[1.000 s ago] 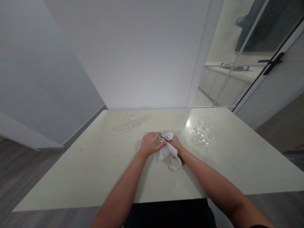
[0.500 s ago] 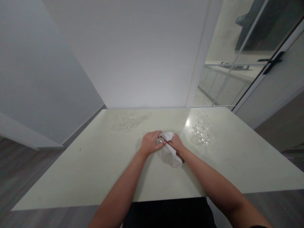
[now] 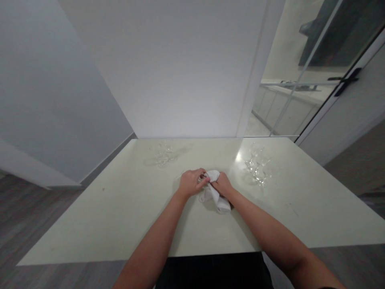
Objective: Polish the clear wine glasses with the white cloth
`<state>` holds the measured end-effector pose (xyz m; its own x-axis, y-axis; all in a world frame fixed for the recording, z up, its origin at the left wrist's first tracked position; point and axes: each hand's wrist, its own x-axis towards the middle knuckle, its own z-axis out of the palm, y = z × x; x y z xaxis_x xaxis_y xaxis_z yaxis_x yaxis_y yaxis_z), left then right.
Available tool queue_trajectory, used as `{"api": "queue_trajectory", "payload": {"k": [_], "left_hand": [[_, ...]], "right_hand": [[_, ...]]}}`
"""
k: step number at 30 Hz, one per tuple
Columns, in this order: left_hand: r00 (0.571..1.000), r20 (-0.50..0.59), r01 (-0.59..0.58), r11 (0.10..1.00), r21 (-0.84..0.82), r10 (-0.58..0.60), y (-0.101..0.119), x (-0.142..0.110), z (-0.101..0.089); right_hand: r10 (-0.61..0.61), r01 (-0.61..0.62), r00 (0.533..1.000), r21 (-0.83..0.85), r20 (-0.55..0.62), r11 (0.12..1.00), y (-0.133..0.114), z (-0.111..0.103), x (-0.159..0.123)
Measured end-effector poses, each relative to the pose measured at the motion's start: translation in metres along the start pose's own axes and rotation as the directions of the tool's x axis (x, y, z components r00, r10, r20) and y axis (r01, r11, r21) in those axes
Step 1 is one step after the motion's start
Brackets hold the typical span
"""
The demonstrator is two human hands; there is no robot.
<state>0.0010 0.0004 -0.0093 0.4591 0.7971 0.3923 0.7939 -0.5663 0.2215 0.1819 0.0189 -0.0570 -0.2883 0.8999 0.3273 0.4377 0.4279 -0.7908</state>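
A white cloth (image 3: 221, 204) is bunched in my right hand (image 3: 223, 184), which is closed over it. Part of the cloth drapes down toward the tabletop. My left hand (image 3: 190, 182) curls around a clear stemmed glass (image 3: 201, 178), its thumb and fingers on either side. The glass lies on its side, its faint foot showing left of my hand. The cloth is pressed against the mouth of the glass; how far inside it reaches is hidden. Both hands meet low over the middle of the white table (image 3: 126, 216).
Several clear glasses (image 3: 164, 154) stand in a group at the back left. Another group of clear glasses (image 3: 258, 164) sits at the back right. A white wall panel (image 3: 180, 80) borders the table's far edge. A door with a black handle (image 3: 345, 82) is at the right.
The left fingers and thumb have shifted slightly around the glass, and less of it shows. The cloth's hanging part has folded a little differently. The view has tipped slightly.
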Motion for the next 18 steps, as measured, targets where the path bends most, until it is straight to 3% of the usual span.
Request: {"api": "queue_trajectory", "payload": {"k": [3,5,10,18], "left_hand": [[0.993,-0.093,-0.062,0.997,0.046,0.066,0.002,0.001,0.000],[0.993,-0.084,-0.077,0.994,0.075,0.083,0.004,0.002,0.000],[0.998,-0.031,-0.042,0.995,0.094,0.045,0.004,0.001,-0.001],[1.000,-0.006,-0.029,0.996,0.088,0.030,0.006,0.001,-0.004]], "right_hand": [[0.003,0.016,0.998,0.345,-0.055,0.938,-0.003,0.001,0.005],[0.007,0.010,0.999,0.451,-0.036,0.893,-0.004,0.002,0.007],[0.031,-0.042,0.999,0.500,0.030,0.865,0.002,0.005,0.007],[0.073,-0.080,0.997,0.508,0.034,0.857,0.013,0.008,0.007]]}}
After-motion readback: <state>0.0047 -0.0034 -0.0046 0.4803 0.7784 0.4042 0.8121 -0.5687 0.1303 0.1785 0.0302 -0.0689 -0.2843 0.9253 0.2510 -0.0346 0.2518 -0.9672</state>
